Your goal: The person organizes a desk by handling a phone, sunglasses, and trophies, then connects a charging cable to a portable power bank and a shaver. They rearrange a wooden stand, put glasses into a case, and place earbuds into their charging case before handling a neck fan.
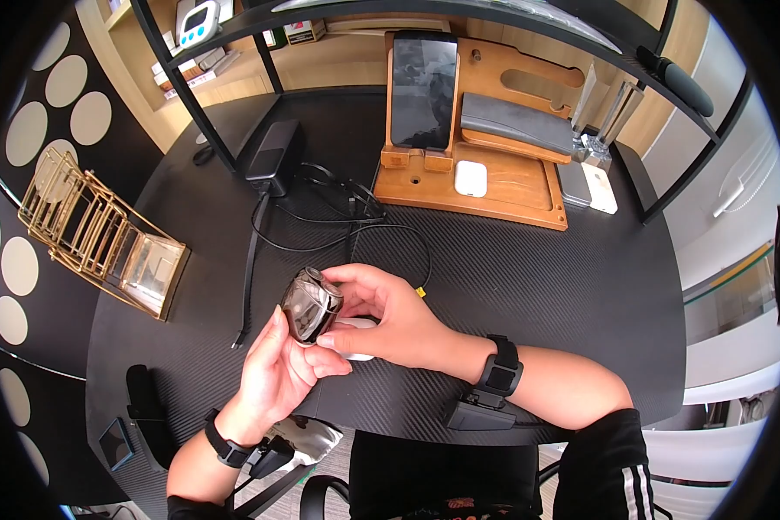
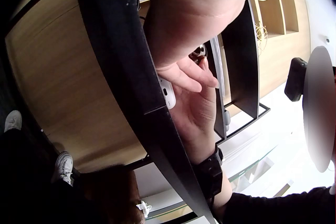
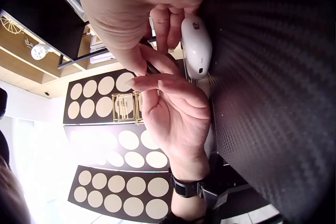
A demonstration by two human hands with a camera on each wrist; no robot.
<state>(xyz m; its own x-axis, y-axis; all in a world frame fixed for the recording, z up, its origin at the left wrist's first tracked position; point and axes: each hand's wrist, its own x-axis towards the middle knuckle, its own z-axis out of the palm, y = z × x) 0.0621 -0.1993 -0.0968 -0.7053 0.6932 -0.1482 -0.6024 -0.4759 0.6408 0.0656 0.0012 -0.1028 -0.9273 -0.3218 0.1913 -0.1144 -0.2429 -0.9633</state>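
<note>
Between both hands is a small, glossy, smoke-grey see-through object [image 1: 310,308] with rounded sides and two round parts at its top end; its exact kind does not show. My left hand [image 1: 282,373] holds it from below and the left, thumb along its side. From the right, my right hand [image 1: 386,316] grips it with thumb and fingers at its edge. Under the right hand lies a white rounded device [image 3: 197,48] on the tabletop, with a small port at one end. In the head view the right hand partly covers this white device [image 1: 355,336].
A black adapter [image 1: 275,160] with looped cables [image 1: 347,217] lies behind the hands. Further back stands a wooden stand [image 1: 485,186] bearing a phone [image 1: 423,95], a grey case [image 1: 516,123] and a white square case [image 1: 471,178]. A gold wire rack [image 1: 104,234] stands left.
</note>
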